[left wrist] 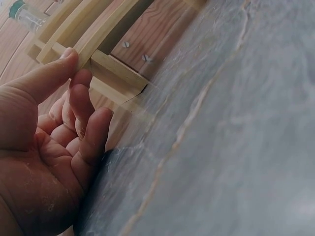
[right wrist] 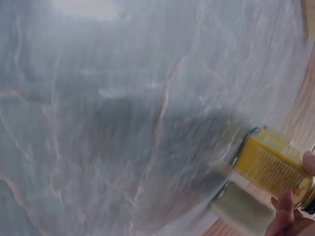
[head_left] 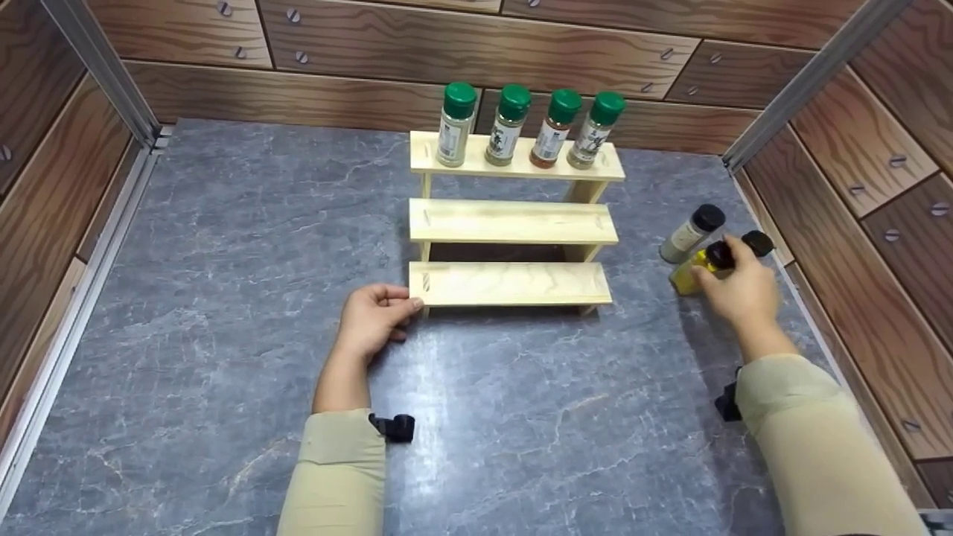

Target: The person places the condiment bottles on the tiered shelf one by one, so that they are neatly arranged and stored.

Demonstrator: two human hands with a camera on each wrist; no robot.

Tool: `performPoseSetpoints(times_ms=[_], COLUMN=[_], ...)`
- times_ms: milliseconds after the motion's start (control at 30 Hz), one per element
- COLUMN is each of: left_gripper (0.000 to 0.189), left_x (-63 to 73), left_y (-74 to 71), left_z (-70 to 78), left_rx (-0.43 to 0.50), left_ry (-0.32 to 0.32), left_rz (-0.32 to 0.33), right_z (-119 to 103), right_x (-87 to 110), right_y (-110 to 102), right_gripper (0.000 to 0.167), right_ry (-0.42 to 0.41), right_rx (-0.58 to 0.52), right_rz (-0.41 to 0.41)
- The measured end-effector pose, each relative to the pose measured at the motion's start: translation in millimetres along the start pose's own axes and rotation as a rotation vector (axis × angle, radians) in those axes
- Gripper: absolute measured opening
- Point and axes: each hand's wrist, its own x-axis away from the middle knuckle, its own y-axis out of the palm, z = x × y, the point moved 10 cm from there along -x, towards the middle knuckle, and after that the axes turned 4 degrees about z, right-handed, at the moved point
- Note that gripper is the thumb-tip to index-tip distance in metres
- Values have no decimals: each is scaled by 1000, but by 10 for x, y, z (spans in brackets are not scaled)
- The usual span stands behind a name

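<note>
A three-tier wooden rack [head_left: 514, 283] stands mid-table, its lowest step level with my left hand [head_left: 374, 320]. Thumb and forefinger of that hand pinch the front left corner of this step, as the left wrist view [left wrist: 54, 147] also shows; the other fingers curl loosely below. Over at the right, my right hand [head_left: 747, 294] grips a yellow-labelled spice jar [right wrist: 270, 167] near its black cap [head_left: 720, 255], thumb and fingers on opposite sides. Beside it stands a clear spice jar with a black cap [head_left: 685, 240]. Another black cap [head_left: 758, 243] shows behind the hand, its jar hidden.
Several green-capped spice jars [head_left: 504, 126] stand in a row on the rack's top step. The middle step [head_left: 514, 221] is bare wood. Wood-patterned walls [head_left: 856, 186] with metal corner rails enclose the grey marbled tabletop [head_left: 223, 298] at the back and sides.
</note>
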Motion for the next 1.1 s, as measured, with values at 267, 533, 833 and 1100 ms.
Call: performPoseSetpoints(times_ms=[267,533,833,1100], left_gripper=[27,27,26,29], left_x=[-4,4,11,9], left_y=[5,7,-5,14], left_z=[-1,6,-13,11], left_rx=[6,1,13,7], left_ry=[2,4,2,-3], left_rz=[0,-4,0,-10], right_z=[-797,-2063,-3309,-3664], right_x=[317,592,729,685], right_y=[-368,-614,-164,276], right_gripper=[63,57,58,58], right_ry=[-205,-520,-714,-651], right_rx=[-163,-560,-743,-807], right_rz=[244,268,-25,-184])
